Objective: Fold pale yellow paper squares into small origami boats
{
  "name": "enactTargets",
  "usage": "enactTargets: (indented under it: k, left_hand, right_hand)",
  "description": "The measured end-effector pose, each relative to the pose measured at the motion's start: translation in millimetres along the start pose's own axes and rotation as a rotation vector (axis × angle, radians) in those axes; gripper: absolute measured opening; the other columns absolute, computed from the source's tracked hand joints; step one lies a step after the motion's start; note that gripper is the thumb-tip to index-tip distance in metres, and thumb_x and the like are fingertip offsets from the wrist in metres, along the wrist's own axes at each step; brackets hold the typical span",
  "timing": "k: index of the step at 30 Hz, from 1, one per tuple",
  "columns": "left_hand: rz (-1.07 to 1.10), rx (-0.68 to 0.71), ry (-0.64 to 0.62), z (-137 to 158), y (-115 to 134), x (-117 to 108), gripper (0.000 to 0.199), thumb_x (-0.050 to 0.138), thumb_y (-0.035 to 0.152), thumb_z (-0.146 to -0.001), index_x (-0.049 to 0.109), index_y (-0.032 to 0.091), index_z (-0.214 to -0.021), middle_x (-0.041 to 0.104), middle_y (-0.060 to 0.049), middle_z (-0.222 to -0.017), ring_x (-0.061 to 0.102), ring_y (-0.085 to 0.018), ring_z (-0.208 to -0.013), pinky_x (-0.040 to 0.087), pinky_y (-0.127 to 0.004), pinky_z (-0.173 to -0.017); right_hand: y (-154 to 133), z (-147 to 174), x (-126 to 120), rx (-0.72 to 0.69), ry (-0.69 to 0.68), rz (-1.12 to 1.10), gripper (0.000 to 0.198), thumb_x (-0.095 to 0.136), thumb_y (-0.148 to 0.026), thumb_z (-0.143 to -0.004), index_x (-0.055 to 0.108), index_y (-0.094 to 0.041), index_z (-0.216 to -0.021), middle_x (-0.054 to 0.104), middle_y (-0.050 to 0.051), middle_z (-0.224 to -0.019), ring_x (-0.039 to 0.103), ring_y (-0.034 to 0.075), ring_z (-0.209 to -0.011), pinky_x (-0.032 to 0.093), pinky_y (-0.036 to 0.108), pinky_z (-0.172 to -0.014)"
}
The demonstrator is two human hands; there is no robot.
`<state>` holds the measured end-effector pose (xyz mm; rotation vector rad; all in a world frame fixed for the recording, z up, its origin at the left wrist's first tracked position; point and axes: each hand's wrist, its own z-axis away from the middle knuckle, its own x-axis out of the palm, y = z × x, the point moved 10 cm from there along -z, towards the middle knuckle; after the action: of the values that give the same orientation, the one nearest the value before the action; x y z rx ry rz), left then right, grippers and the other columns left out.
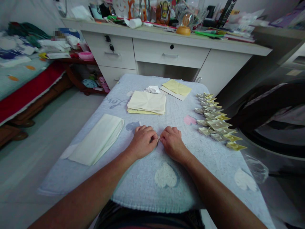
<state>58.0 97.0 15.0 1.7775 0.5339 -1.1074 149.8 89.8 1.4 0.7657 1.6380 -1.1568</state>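
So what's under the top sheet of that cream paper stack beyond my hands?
Below the top sheet, more paper edges show, including yellow paper along the near side. The sheets' inner faces, and the patch of pale blue cloth beneath them, are covered.

One cream stack (148, 101); in front of it, two hands (143, 140), one small piece (159, 139); front-left, one folded bundle (97, 140); right, over a dozen paper boats (234, 146); back-right, two loose sheets (176, 87).

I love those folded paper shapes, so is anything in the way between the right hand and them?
Nothing visible: between the right hand and the folded paper shapes is only the cloth, with its pink patch.
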Motion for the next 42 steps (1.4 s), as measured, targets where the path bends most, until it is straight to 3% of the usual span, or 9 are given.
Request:
enactTargets:
  k: [5, 11, 14, 19, 33, 39, 42]
  left_hand:
    - [-0.084, -0.085, 0.072, 5, -10, -6, 0.013, 0.066, 0.033, -0.079, 0.065, 0.021, -0.082, 0.061, -0.004, -0.092, 0.051, -0.026, -0.094, 0.033, -0.045, -0.088]
    - [0.005, -0.154, 0.002, 2, -14, -1, 0.008, 0.066, 0.029, -0.079, 0.068, 0.022, -0.082, 0.062, -0.003, -0.095, 0.052, -0.025, -0.098, 0.033, -0.047, -0.092]
    - [0.049, -0.175, -0.009, 2, -16, -1, 0.007, 0.068, 0.028, -0.077, 0.068, 0.022, -0.08, 0.062, -0.002, -0.094, 0.053, -0.024, -0.098, 0.032, -0.048, -0.097]
    - [0.099, -0.136, 0.001, 3, -15, -1, 0.007, 0.067, 0.028, -0.078, 0.067, 0.022, -0.081, 0.063, -0.002, -0.095, 0.054, -0.024, -0.099, 0.033, -0.045, -0.096]
    - [0.139, 0.126, -0.002, 5, 14, -4, 0.006, 0.06, 0.018, -0.082, 0.055, 0.02, -0.079, 0.064, 0.0, -0.079, 0.057, -0.019, -0.083, 0.038, -0.035, -0.081]
    - [0.269, 0.078, 0.061, 5, 8, -12, 0.004, 0.061, 0.021, -0.084, 0.061, 0.021, -0.088, 0.067, 0.0, -0.083, 0.06, -0.018, -0.083, 0.042, -0.035, -0.083]
    - [0.394, 0.017, 0.104, 4, 2, -17, 0.015, 0.061, 0.019, -0.083, 0.064, 0.022, -0.097, 0.069, -0.001, -0.087, 0.062, -0.017, -0.084, 0.045, -0.034, -0.084]
  right_hand:
    - [2, -1, 0, 0.013, -0.003, -0.034, 0.013, 0.053, -0.021, -0.092, 0.062, -0.019, -0.083, 0.056, 0.007, -0.095, 0.043, 0.023, -0.091, 0.031, 0.036, -0.076]
    - [5, 1, -6, 0.059, 0.043, -0.118, 0.009, 0.058, -0.022, -0.089, 0.062, -0.019, -0.082, 0.057, 0.007, -0.094, 0.046, 0.023, -0.092, 0.033, 0.036, -0.078]
    - [8, 2, -10, 0.077, 0.089, -0.158, 0.008, 0.061, -0.024, -0.085, 0.061, -0.018, -0.091, 0.057, 0.008, -0.098, 0.046, 0.024, -0.094, 0.034, 0.037, -0.081]
    - [4, 5, -11, 0.032, 0.078, -0.178, 0.019, 0.061, -0.024, -0.083, 0.063, -0.019, -0.101, 0.056, 0.01, -0.104, 0.045, 0.027, -0.1, 0.034, 0.041, -0.087]
    - [0, 9, -21, -0.048, 0.046, -0.368, 0.009, 0.062, -0.015, -0.079, 0.058, -0.02, -0.086, 0.061, 0.003, -0.089, 0.05, 0.021, -0.093, 0.034, 0.037, -0.086]
    - [4, 12, -28, -0.045, 0.103, -0.507, 0.003, 0.059, -0.02, -0.085, 0.058, -0.021, -0.088, 0.064, 0.002, -0.086, 0.055, 0.019, -0.088, 0.038, 0.035, -0.085]
    - [8, 14, -27, -0.04, 0.109, -0.587, 0.025, 0.062, -0.025, -0.084, 0.056, -0.021, -0.108, 0.065, 0.004, -0.096, 0.055, 0.021, -0.094, 0.041, 0.036, -0.086]
